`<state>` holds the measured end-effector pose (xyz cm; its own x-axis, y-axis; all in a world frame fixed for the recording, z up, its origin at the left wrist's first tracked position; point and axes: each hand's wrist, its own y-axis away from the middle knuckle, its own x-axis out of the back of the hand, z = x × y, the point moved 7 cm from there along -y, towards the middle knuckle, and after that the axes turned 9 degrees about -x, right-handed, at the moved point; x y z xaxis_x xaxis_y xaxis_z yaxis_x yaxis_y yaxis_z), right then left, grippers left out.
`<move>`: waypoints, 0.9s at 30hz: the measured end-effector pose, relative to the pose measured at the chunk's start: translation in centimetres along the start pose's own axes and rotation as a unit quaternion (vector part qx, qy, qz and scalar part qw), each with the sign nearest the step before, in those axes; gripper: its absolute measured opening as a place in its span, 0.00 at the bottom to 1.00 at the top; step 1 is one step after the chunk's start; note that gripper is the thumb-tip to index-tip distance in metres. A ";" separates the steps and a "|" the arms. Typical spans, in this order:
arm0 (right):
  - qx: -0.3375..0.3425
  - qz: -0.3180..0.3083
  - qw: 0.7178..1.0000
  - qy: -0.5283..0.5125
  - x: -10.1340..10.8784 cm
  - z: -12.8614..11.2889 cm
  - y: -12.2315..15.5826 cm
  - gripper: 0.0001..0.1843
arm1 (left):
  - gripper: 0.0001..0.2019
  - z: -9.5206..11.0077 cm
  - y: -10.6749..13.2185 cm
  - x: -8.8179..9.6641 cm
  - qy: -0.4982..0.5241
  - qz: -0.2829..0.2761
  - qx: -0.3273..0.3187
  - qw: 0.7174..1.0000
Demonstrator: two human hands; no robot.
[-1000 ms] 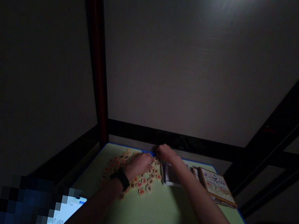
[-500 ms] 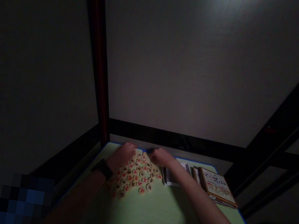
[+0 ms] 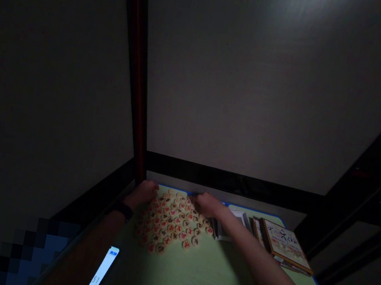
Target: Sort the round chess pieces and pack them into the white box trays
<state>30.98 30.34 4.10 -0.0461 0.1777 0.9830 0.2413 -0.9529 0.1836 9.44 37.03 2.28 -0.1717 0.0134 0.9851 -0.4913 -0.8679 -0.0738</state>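
Round pieces (image 3: pixel 176 221) on the desk (image 3: pixel 196 276)
Left hand (image 3: pixel 146 191) and right hand (image 3: pixel 206 204) flank them; whether either grips anything, I cannot tell.

Matt, wooden-looking discs (image 3: pixel 178 228) lie on a smooth tabletop (image 3: pixel 199 281).
At lower right, a printed box (image 3: pixel 287 242) looks like paper-covered card; the wide panel (image 3: pixel 250 99) above carries a soft sheen, the reddish post (image 3: pixel 138 55) at upper left a faint gloss; the lit screen (image 3: pixel 102 269) at lower left looks glassy.
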 end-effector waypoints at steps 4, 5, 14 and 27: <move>0.009 -0.001 0.999 -0.038 0.4 0.6 -0.2 0.18 | 0.11 -0.5 0.1 -0.6 0.017 -0.003 -0.005 1.000; 0.010 -0.003 0.999 -0.050 0.5 0.8 -0.3 0.18 | 0.11 -0.5 0.2 -0.7 0.022 -0.004 -0.008 1.000; 0.019 -0.021 0.991 -0.134 -0.4 2.4 -1.8 0.18 | 0.12 -0.2 0.2 -1.0 0.048 -0.001 -0.036 0.998; 0.032 0.011 0.995 -0.091 -0.5 2.4 -1.8 0.17 | 0.12 -0.3 0.1 -1.0 0.050 0.016 -0.040 0.998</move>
<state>32.89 32.55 3.31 0.1337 0.2047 0.9697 0.3020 -0.9403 0.1569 9.28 37.11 1.22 -0.2709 0.0382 0.9619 -0.5503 -0.8260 -0.1221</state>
